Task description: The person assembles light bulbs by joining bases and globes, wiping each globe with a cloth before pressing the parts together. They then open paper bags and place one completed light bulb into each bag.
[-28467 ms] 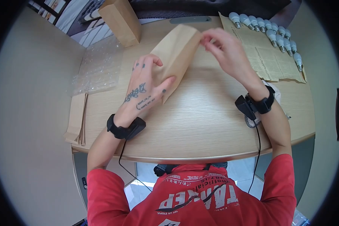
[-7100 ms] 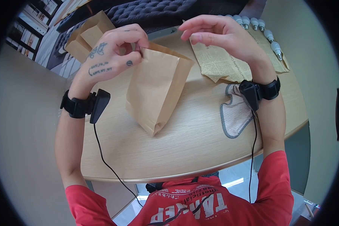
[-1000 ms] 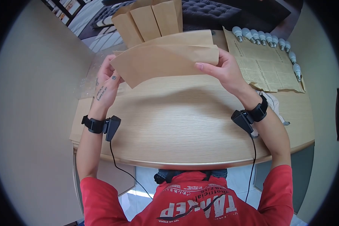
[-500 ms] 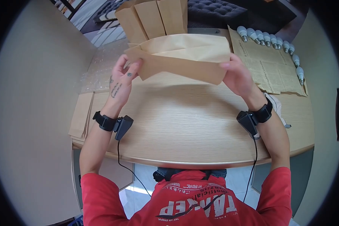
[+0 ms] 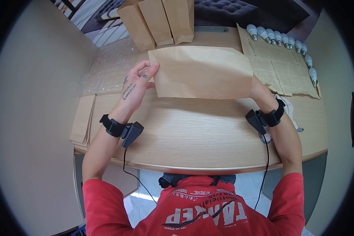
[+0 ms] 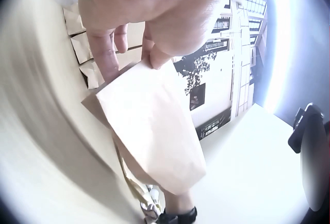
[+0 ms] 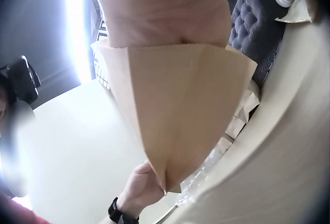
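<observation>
A brown paper bag [image 5: 202, 72] is held lengthwise above the table, its broad side facing the head camera. My left hand [image 5: 137, 84] pinches its left end, thumb in front and fingers behind. At the other end my right hand [image 5: 259, 92] reaches into the bag's mouth. In the right wrist view the hand [image 7: 165, 18] enters past the jagged rim, and the paper hides its fingers. From the left wrist view, the bag [image 6: 154, 126] hangs below my thumb and fingertips.
Three brown paper bags [image 5: 155, 21] stand upright at the back left. Bubble wrap [image 5: 110, 67] and a stack of flat bags [image 5: 82, 120] lie left. Several light bulbs [image 5: 278, 37] rest on a printed paper sheet [image 5: 275, 69] at right; a cloth [image 5: 286, 110] lies by my right forearm.
My right hand has gone from gripping the bag's rim to inside its mouth, and the bag has turned broad side up. Since the oldest frame, standing bags increased and bulbs decreased.
</observation>
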The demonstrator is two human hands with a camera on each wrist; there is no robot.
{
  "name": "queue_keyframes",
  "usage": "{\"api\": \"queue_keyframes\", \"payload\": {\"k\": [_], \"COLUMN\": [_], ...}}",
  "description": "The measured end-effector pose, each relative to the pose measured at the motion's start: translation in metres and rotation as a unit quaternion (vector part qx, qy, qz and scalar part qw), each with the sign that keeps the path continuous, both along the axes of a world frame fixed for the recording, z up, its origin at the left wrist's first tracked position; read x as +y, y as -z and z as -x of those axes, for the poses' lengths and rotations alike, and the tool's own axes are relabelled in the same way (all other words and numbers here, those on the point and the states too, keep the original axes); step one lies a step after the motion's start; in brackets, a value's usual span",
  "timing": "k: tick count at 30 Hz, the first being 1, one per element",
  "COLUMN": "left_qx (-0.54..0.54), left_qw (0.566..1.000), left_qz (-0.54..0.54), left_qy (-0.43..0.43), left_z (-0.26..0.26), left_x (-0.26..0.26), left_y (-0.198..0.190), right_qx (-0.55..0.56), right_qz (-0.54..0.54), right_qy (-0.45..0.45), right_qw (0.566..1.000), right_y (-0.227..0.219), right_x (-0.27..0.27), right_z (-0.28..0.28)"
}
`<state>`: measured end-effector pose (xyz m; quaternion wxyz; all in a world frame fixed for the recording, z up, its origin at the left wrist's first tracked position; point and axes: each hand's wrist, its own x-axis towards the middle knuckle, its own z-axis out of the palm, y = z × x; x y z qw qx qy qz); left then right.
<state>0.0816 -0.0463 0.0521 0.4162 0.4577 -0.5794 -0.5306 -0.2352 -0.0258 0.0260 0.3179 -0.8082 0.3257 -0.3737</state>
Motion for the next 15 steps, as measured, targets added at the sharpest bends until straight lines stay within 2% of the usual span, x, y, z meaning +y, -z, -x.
{"api": "queue_keyframes", "payload": {"k": [3, 6, 9, 10, 12, 13, 15], "left_qx": [0.005, -0.001, -0.021, -0.028, 0.002, 0.017, 0.046], "left_qw": [1.000, 0.999, 0.995, 0.992, 0.998, 0.999, 0.997], "left_qz": [0.002, 0.036, 0.100, 0.123, 0.059, 0.028, 0.010], "left_qy": [-0.003, -0.018, -0.020, -0.017, -0.031, -0.038, -0.058], "left_z": [0.000, 0.003, -0.002, -0.005, -0.009, -0.011, -0.015], "left_x": [0.001, 0.002, -0.002, -0.005, -0.007, -0.009, -0.014], "left_y": [-0.001, -0.003, -0.002, -0.002, -0.005, -0.007, -0.008], "right_qx": [0.047, 0.101, 0.028, 0.024, 0.017, -0.055, -0.193], "right_qz": [-0.101, -0.091, -0.143, -0.087, 0.024, -0.069, -0.251], "right_qy": [0.005, 0.012, 0.013, 0.031, 0.065, 0.011, -0.098], "right_qw": [0.994, 0.991, 0.989, 0.995, 0.997, 0.996, 0.944], "right_y": [-0.003, -0.007, -0.012, -0.012, -0.013, -0.011, -0.005], "right_x": [0.000, 0.002, 0.006, 0.009, 0.014, 0.008, -0.012], "right_z": [0.002, 0.003, 0.003, 0.002, -0.001, 0.006, 0.026]}}
